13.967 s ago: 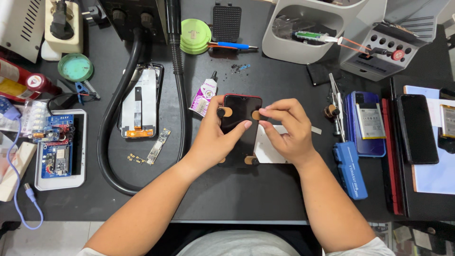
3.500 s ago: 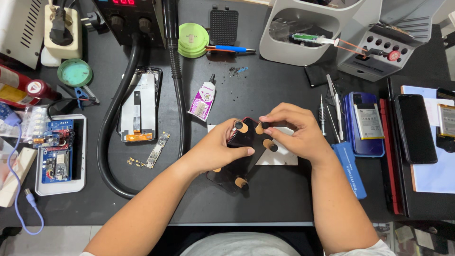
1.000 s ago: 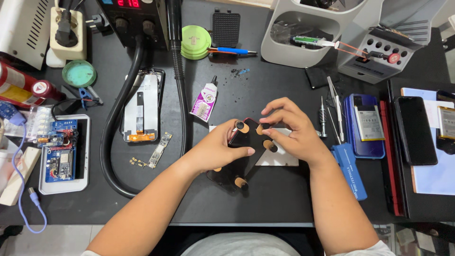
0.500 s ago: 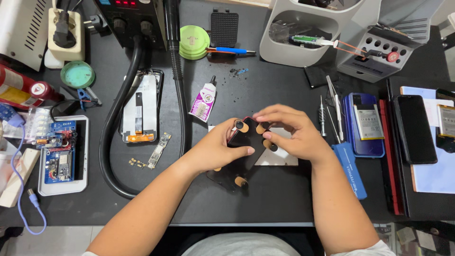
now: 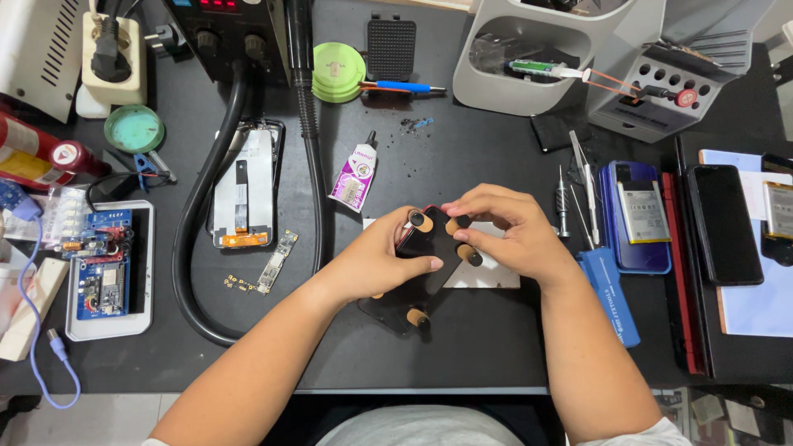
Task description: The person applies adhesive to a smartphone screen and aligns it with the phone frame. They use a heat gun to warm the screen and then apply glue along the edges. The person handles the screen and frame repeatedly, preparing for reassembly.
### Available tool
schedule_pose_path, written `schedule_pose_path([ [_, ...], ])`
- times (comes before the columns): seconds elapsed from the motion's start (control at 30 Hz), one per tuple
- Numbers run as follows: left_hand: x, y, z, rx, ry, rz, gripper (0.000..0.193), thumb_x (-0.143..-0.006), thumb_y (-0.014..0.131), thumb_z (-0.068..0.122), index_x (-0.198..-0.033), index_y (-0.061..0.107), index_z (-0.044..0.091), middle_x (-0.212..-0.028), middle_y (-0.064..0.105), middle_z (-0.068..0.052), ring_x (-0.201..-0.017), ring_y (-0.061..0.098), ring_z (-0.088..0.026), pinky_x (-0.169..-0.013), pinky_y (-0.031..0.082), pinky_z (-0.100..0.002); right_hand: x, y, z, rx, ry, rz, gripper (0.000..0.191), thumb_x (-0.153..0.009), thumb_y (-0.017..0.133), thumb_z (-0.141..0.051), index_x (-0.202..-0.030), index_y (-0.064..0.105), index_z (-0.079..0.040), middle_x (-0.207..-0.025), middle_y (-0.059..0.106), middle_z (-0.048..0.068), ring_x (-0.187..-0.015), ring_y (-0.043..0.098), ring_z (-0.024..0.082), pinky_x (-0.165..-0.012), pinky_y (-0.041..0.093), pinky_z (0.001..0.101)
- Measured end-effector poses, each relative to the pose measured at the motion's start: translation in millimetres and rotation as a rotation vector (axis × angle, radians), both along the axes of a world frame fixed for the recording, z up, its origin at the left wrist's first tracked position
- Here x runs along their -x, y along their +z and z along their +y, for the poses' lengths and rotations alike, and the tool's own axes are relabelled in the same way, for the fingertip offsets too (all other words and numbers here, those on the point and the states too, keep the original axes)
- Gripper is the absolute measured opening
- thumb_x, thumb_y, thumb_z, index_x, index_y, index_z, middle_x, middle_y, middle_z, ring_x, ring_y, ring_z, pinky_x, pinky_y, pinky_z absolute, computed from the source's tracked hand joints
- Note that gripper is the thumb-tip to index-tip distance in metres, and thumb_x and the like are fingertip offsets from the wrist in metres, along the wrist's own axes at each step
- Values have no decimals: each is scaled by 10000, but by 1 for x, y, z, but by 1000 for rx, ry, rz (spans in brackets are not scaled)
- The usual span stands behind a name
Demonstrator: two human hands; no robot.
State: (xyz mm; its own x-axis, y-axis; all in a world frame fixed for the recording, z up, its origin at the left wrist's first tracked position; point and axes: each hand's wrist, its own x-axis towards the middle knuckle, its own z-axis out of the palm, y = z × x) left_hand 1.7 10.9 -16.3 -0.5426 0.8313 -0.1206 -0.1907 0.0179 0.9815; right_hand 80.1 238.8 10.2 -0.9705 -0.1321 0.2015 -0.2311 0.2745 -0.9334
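While both grip it | phone [image 5: 425,272] between left hand [image 5: 382,263] and right hand [image 5: 504,234] | clamped

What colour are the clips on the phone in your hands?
Black clips with tan pads, seen in the head view.

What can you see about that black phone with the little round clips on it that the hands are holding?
The black phone is a flat, dark slab, tilted slantwise on the black table and partly hidden by the hands. Small clamps with tan round ends pinch its edges: some near the top, one near the bottom. A thin red line shows along its upper left edge. The left hand holds its left side, thumb across the front. The right hand curls over its top right corner. A pale sheet lies under it.
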Motion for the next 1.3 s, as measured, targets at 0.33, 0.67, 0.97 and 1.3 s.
schedule_pose_path([
  [0.33,3,7,0,-31,-12,-34,431,-832,782,41,-1218,596,-5,-1067,671,-27,-1023,613,-99,-911,507,-278,0,9,3,-124,47,101,297,-928,650,43,-1214,705,-18,-1198,703,119,-1098,700,201,-960,563,326],
  [0.67,2,3,0,-16,-4,-37,431,-829,779,27,-1217,596,-15,-1100,689,-46,-1049,632,-107,-933,514,-282,-1,-1,0,-3,4,16,236,-951,649,69,-1173,686,-2,-1205,657,123,-1084,712,193,-968,594,320],
  [0.97,18,2,-1,41,224,-477,896,-833,664,13,-1560,173,194,-1118,647,-113,-973,668,-178,-791,581,-336,-2,23,-21,-367,-217,498,465,-786,665,-10,-1246,606,-41,-1419,514,186,-1330,536,356,-1110,449,452],
  [1.3,21,12,-15,-211,41,-768,754,-936,596,273,-1604,271,141,-1079,523,-101,-920,737,-220,-656,661,-446,3,5,-28,-428,-82,451,354,-846,809,-142,-1154,644,-89,-1209,698,51,-1258,592,350,-1086,488,454],
])
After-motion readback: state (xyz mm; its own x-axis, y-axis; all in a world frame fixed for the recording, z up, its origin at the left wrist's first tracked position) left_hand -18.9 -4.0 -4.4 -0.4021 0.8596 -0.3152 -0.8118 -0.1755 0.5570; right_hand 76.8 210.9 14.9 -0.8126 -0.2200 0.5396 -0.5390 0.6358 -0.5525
